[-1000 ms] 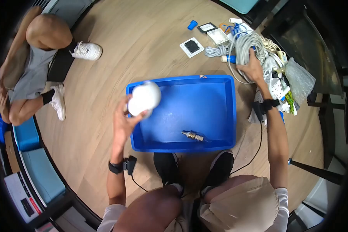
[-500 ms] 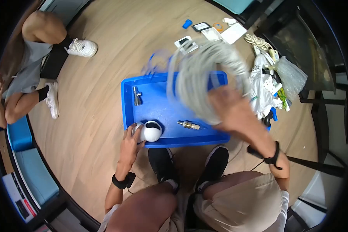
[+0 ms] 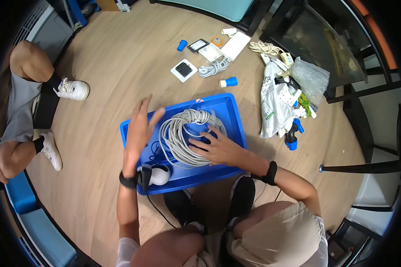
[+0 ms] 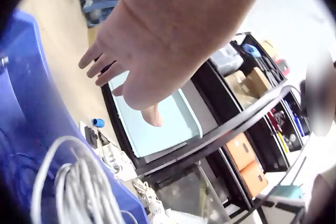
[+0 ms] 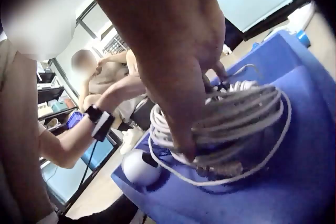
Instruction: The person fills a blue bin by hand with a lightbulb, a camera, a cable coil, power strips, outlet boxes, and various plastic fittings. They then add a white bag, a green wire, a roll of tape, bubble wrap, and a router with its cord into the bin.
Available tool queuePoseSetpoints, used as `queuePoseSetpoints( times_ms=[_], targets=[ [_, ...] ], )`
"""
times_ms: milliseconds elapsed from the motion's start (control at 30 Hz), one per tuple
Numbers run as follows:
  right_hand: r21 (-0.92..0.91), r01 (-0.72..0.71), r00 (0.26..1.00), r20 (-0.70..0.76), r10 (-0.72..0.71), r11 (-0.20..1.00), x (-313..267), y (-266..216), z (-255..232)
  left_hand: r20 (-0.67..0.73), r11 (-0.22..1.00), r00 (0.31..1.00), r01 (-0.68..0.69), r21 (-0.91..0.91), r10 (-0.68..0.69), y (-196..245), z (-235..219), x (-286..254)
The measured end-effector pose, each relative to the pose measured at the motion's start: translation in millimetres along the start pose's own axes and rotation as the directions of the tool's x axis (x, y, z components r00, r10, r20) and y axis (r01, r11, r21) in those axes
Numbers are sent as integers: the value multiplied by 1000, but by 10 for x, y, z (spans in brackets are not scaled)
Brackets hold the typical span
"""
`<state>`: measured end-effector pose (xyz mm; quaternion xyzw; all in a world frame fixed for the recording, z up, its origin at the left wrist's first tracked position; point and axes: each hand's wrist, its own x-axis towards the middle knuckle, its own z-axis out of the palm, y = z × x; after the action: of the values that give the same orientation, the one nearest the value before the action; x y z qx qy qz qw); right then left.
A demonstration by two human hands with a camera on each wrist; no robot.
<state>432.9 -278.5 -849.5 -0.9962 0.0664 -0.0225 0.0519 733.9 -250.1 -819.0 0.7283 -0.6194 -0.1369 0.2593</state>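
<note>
A coil of grey cable (image 3: 176,140) lies in the blue tray (image 3: 196,181). My right hand (image 3: 220,149) rests over its right side with fingers spread; in the right wrist view the thumb reaches down the near side of the loops. My left hand (image 3: 139,129) hovers above the tray's left edge, fingers extended, holding nothing. A white ball-shaped camera (image 3: 160,175) with a dark face sits in the near left corner, partly behind my left wrist strap. Thin blue cable (image 3: 156,153) shows beside the coil. A metal fitting (image 5: 226,170) lies beneath the loops.
On the floor beyond the tray are a blue-and-white fitting (image 3: 228,82), a switch plate (image 3: 184,70) and a small grey cable bundle (image 3: 213,68). To the right lie a white plastic bag (image 3: 270,100), bubble wrap (image 3: 311,80) and a black-and-blue fitting (image 3: 292,135). A person (image 3: 24,98) sits at left.
My right hand has carried the cable coil from the floor pile into the tray. My left hand has put the white camera in the near left corner and moved up off it.
</note>
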Motion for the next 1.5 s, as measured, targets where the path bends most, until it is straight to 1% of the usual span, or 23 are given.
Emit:
queuePoseSetpoints(
  times_ms=[33, 100, 167, 233, 300, 367, 433, 500, 533, 600, 633, 667, 800, 867, 967, 1033, 1100, 1167, 1200, 1300, 1367, 1467, 1500],
  targets=[
    [-6, -6, 1000, 7, 6, 1000, -43, 42, -170, -41, 1000, 999, 15, 6, -14, -145, 133, 276],
    [131, -199, 978, -42, 206, 971, -176, 218, -469, -92, 1000, 996, 20, 1, -19, -255, 398, 765],
    [139, -269, 953, -104, 284, 953, -309, 681, -375, -6, 998, 1000, -13, 64, 13, -272, 643, 1084],
    [30, -538, 841, -48, 539, 842, -362, 1259, -199, 34, 995, 998, -63, 81, 60, -202, 945, 1276],
    [-71, -564, 824, 15, 566, 823, -194, 1819, -15, 65, 989, 993, -108, 104, 102, -278, 1217, 1537],
    [-162, -582, 797, 85, 599, 797, -5, 2073, 32, 69, 955, 993, -113, 273, 98, -471, 1444, 1792],
    [-90, -488, 860, 118, 496, 868, 240, 2261, -22, 138, 937, 988, -113, 331, 71, -424, 1495, 1883],
    [-71, -453, 882, 107, 458, 889, 360, 2448, 179, 361, 908, 933, -158, 388, 8, -300, 1493, 1863],
    [-58, -448, 878, 161, 451, 892, 393, 2474, 217, 275, 924, 960, -157, 348, 60, -279, 1472, 1823],
    [-28, -431, 876, 226, 425, 902, 485, 2549, 316, 274, 954, 961, -105, 281, 25, -267, 1443, 1866],
    [-42, -423, 886, 190, 423, 905, 505, 2584, 396, 268, 976, 963, -50, 211, -8, -305, 1417, 1828],
    [-59, -419, 894, 149, 423, 906, 506, 2606, 464, 210, 955, 975, -130, 267, 74, -343, 1368, 1780],
    [-7, -434, 898, 70, 433, 901, 418, 2626, 417, 136, 978, 990, 15, 208, -44, -502, 783, 1567],
    [19, -416, 907, 90, 412, 909, 361, 2682, 485, 12, 999, 1000, 15, 37, -15, -545, 392, 1344],
    [41, -388, 918, 104, 382, 921, 368, 2693, 425, 18, 997, 1000, 15, -73, -14, -394, -153, 686],
    [37, -379, 901, 245, 359, 925, 379, 2706, 370, 64, 995, 993, 103, 8, -104, -276, -327, 218],
    [74, -363, 918, 199, 343, 929, 280, 2712, 351, 67, 982, 981, 179, 52, -182, -147, -337, -211],
    [6, -299, 936, 198, 292, 954, 166, 2763, 532, 51, 969, 971, 227, 92, -233, -120, -238, -563],
    [105, -362, 922, 186, 339, 926, 136, 2598, 368, 89, 945, 945, 302, 122, -314, -55, -211, -663],
    [20, -375, 922, 109, 371, 927, -83, 2454, 421, 67, 906, 917, 373, 201, -392, -88, -13, -955],
    [25, -430, 899, 104, 425, 903, -136, 2310, 235, 58, 895, 907, 398, 204, -417, -162, 89, -1078],
    [111, -422, 896, -98, 433, 900, -196, 2233, -69, 65, 880, 901, 402, 253, -430, -267, 204, -1181],
    [110, -429, 893, -100, 439, 897, -194, 2187, -227, 82, 877, 904, 381, 292, -420, -280, 212, -1196]
  ],
)
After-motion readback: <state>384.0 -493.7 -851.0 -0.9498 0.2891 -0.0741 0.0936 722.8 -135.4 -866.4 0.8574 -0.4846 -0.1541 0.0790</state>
